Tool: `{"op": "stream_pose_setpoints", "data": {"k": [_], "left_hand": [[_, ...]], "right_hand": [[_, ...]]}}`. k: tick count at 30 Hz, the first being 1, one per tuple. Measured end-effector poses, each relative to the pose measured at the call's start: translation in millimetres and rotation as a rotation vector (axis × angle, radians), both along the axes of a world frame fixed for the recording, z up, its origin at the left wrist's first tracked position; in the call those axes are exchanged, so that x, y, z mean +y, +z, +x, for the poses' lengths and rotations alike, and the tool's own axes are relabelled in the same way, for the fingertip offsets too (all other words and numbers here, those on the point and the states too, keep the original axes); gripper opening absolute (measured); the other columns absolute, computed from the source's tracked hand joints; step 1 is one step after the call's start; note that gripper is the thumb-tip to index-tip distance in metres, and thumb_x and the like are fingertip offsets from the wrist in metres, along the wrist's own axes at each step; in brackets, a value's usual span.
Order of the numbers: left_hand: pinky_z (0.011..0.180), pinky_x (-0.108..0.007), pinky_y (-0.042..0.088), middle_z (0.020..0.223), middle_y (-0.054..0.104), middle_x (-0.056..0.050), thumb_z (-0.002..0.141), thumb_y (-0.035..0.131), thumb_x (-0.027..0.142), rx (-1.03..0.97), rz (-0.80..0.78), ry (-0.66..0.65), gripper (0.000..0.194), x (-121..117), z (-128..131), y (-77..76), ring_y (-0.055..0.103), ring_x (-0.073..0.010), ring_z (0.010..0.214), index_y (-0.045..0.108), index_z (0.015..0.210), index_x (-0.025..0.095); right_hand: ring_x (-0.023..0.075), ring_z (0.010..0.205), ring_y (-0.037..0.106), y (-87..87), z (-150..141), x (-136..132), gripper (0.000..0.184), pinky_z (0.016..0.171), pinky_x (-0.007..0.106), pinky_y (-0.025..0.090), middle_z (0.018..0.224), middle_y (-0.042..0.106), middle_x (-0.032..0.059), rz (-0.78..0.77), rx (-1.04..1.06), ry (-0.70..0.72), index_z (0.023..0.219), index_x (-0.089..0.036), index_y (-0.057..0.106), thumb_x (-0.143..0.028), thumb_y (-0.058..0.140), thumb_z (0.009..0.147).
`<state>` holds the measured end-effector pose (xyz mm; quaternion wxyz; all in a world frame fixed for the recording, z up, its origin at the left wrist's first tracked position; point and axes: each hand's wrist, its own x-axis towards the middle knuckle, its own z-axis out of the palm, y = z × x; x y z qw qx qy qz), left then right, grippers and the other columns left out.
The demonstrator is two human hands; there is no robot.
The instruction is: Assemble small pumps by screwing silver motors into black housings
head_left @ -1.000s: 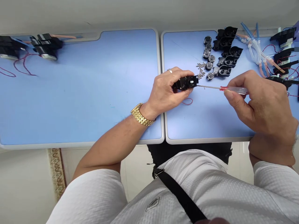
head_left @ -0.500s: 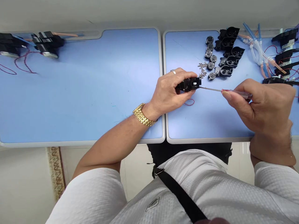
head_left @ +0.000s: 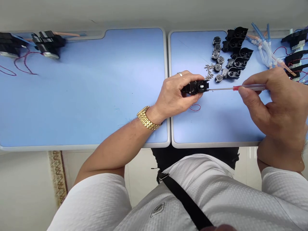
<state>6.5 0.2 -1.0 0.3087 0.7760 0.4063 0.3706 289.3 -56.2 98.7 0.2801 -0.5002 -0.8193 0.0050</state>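
Note:
My left hand [head_left: 174,93], with a ring on one finger, grips a small black plastic housing [head_left: 194,87] with a white spot at its centre. My right hand [head_left: 271,102] pinches a screwdriver [head_left: 247,87] with a clear handle and a red collar. The screwdriver lies level, and its thin steel shaft points left, its tip at the housing's right end. Contact there is hard to tell. Just above the housing lies a small heap of tiny screws [head_left: 209,71].
Several round metal-and-black parts [head_left: 217,53] and black housings [head_left: 237,40] lie above my hands on the right blue table [head_left: 192,128]. Bundled blue-and-clear tubing [head_left: 266,53] and wired assemblies [head_left: 295,59] are further right. More assemblies [head_left: 48,45] sit on the left table [head_left: 84,96].
My right hand and the screwdriver have moved right, with the handle now higher in my fingers. The housing has shifted slightly right, still in my left hand.

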Motion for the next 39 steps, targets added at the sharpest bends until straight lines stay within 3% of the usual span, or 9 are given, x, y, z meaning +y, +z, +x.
{"op": "stream_pose_setpoints", "data": {"k": [2, 5, 11, 14, 16, 21, 24, 32, 39], "left_hand": [[0.108, -0.054, 0.072, 0.121, 0.090, -0.006, 0.105, 0.082, 0.056, 0.003, -0.002, 0.001, 0.038, 1, 0, -0.8, 0.085, -0.0306, 0.115, 0.087, 0.133, 0.032], [0.109, -0.054, 0.072, 0.120, 0.090, -0.006, 0.104, 0.084, 0.059, 0.005, -0.006, 0.004, 0.039, 1, 0, -1.8, 0.086, -0.0313, 0.116, 0.087, 0.132, 0.031], [0.109, -0.055, 0.072, 0.120, 0.090, -0.007, 0.106, 0.083, 0.061, 0.014, -0.004, 0.012, 0.041, 2, 0, -2.1, 0.085, -0.0315, 0.115, 0.087, 0.132, 0.030], [0.107, -0.054, 0.072, 0.119, 0.090, -0.006, 0.105, 0.083, 0.061, 0.016, 0.014, 0.012, 0.040, 3, -1, -4.0, 0.085, -0.0308, 0.112, 0.087, 0.132, 0.031], [0.104, -0.052, 0.073, 0.118, 0.090, -0.006, 0.105, 0.084, 0.058, 0.011, 0.030, 0.006, 0.038, 4, -2, -5.5, 0.085, -0.0297, 0.109, 0.087, 0.132, 0.031], [0.098, -0.048, 0.074, 0.117, 0.089, -0.005, 0.107, 0.081, 0.052, -0.013, 0.023, 0.000, 0.032, 6, -5, -8.3, 0.083, -0.0272, 0.105, 0.087, 0.132, 0.033], [0.094, -0.046, 0.073, 0.117, 0.089, -0.005, 0.107, 0.082, 0.048, -0.040, 0.035, -0.021, 0.030, 6, -5, -8.2, 0.082, -0.0260, 0.102, 0.087, 0.132, 0.032], [0.082, -0.043, 0.068, 0.112, 0.089, 0.000, 0.102, 0.081, 0.032, 0.031, 0.065, 0.018, 0.028, 3, -1, 3.8, 0.082, -0.0237, 0.095, 0.087, 0.128, 0.035], [0.084, -0.048, 0.067, 0.109, 0.089, 0.001, 0.103, 0.084, 0.035, 0.000, 0.140, 0.026, 0.023, 4, -1, 3.9, 0.083, -0.0247, 0.096, 0.087, 0.125, 0.037]], "right_hand": [[0.0223, 0.072, 0.078, -3.7, 2, 2, 0.005, 0.064, 0.037, 0.048, 0.092, 0.087, 0.0010, 0.067, -0.033, 0.022, 0.112, -0.026, 0.076, -0.031, 0.075, 0.114], [0.0204, 0.061, 0.067, -8.7, 5, 3, 0.022, 0.059, 0.038, 0.040, 0.074, 0.077, -0.0002, 0.161, -0.108, 0.029, 0.103, -0.025, 0.076, -0.045, 0.078, 0.113], [0.0180, 0.056, 0.054, -12.0, 7, 0, 0.054, 0.060, 0.037, 0.030, 0.060, 0.062, 0.0000, 0.028, -0.146, -0.076, 0.088, -0.026, 0.071, -0.069, 0.060, 0.120], [0.0165, 0.053, 0.051, -13.7, 5, 0, 0.056, 0.057, 0.037, 0.029, 0.057, 0.057, -0.0020, 0.075, -0.119, -0.067, 0.086, -0.026, 0.070, -0.069, 0.060, 0.121], [0.0168, 0.054, 0.056, -13.3, 4, 1, 0.054, 0.057, 0.037, 0.031, 0.061, 0.062, -0.0023, 0.079, -0.123, -0.052, 0.091, -0.025, 0.072, -0.066, 0.056, 0.123], [0.0221, 0.079, 0.079, -8.3, 5, 4, 0.046, 0.069, 0.036, 0.048, 0.093, 0.084, 0.0047, -0.104, -0.116, -0.011, 0.121, -0.021, 0.074, -0.055, 0.044, 0.128], [0.0251, 0.091, 0.082, -7.7, 6, 5, 0.046, 0.079, 0.038, 0.056, 0.106, 0.085, 0.0071, -0.172, -0.090, -0.021, 0.129, -0.023, 0.073, -0.056, 0.041, 0.127], [0.0227, 0.078, 0.071, -15.2, 4, 7, 0.057, 0.078, 0.040, 0.050, 0.085, 0.075, 0.0033, -0.121, -0.090, 0.009, 0.110, -0.024, 0.076, -0.060, 0.035, 0.129], [0.0196, 0.067, 0.063, -20.5, 8, 8, 0.066, 0.071, 0.037, 0.042, 0.066, 0.059, -0.0013, -0.134, -0.161, -0.045, 0.099, -0.027, 0.075, -0.073, 0.036, 0.127]]}}
